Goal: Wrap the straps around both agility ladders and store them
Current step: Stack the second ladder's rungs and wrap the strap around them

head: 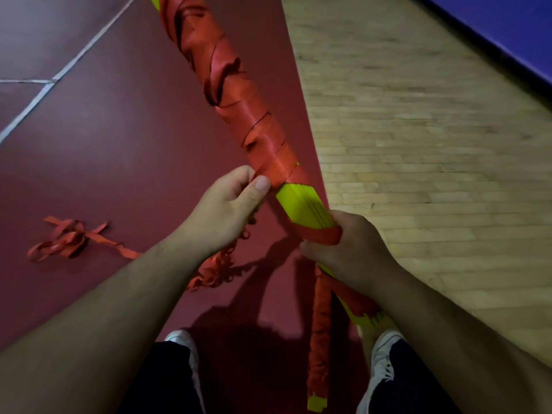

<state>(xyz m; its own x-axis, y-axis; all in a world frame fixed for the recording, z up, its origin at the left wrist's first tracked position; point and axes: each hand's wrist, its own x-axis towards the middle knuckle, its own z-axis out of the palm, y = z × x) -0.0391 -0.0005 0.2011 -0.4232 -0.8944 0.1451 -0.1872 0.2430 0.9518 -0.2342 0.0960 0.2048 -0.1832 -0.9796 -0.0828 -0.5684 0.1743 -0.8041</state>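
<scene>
A bundle of yellow ladder rungs (301, 204), wound in orange strap (227, 70), slants from the top centre down to my hands. My right hand (343, 249) grips the bundle's lower part. My left hand (227, 207) pinches the orange strap at the edge of the last winding. The loose end of the strap (215, 270) trails from under my left hand to the floor. A second ladder bundle (321, 333), wrapped in orange, hangs below my right hand between my feet.
A tangle of orange strap (65, 240) lies on the dark red floor (104, 159) to the left. Wooden flooring (418, 144) runs on the right, with a blue mat (513, 28) at the top right. My shoes (385, 354) are at the bottom.
</scene>
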